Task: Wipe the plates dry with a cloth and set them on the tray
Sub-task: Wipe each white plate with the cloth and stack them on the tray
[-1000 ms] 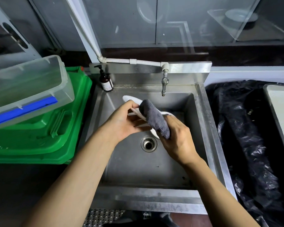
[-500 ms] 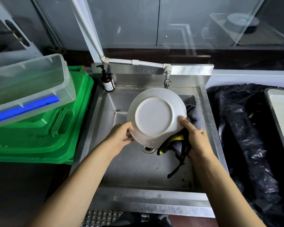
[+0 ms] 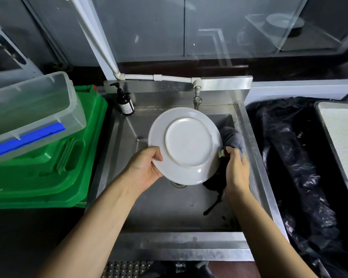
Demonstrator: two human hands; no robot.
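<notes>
One head view: my left hand (image 3: 144, 170) grips the plate (image 3: 186, 145) rim; my right hand (image 3: 236, 169) bunches the cloth (image 3: 232, 138) just beside its far edge. Underside faces me, tilted, round, no long axis. I'd wipe in arcs; the front is probably still damp.

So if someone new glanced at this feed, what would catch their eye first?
The round white ceramic plate, underside up, held over the steel sink by the left hand. Then the right hand gripping the grey cloth at its right edge, and the bright green plastic bin left of the sink.
</notes>
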